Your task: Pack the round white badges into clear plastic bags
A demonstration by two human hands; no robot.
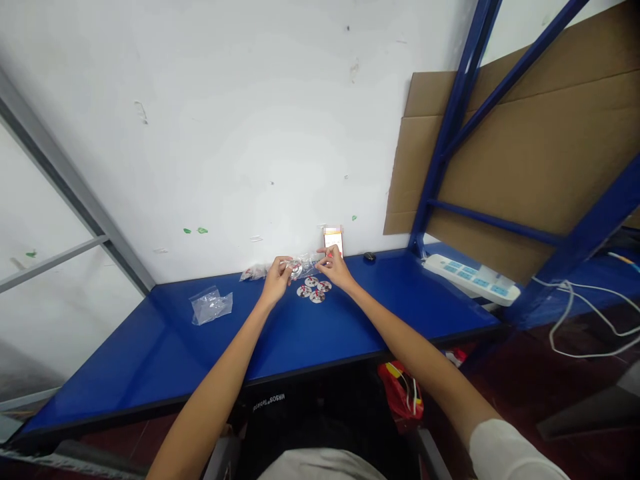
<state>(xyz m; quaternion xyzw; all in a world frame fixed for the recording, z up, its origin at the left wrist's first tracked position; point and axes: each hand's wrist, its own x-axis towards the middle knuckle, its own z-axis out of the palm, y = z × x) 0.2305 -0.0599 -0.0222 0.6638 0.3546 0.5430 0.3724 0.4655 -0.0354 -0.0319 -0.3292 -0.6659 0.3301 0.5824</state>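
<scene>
Between my two hands is a clear plastic bag (pixel 309 262) with a round, pale disc-like item inside its left end. My left hand (pixel 277 279) grips the bag at that end, thumb and fingers closed. At the other end, the fingertips of my right hand (pixel 334 267) pinch the plastic. Just below the bag, several round printed discs (pixel 317 296) lie in a cluster on the blue table (pixel 345 333). Beyond my left hand lies another filled plastic bag (pixel 253 272), partly hidden by that hand.
An opened clear bag (pixel 211 305) lies at the left. A phone with a lit screen (pixel 333 239) leans on the wall behind my right hand. A small black object (pixel 369 257) sits near the wall. At right are a white power strip (pixel 473 279) and a blue metal frame (pixel 440 147).
</scene>
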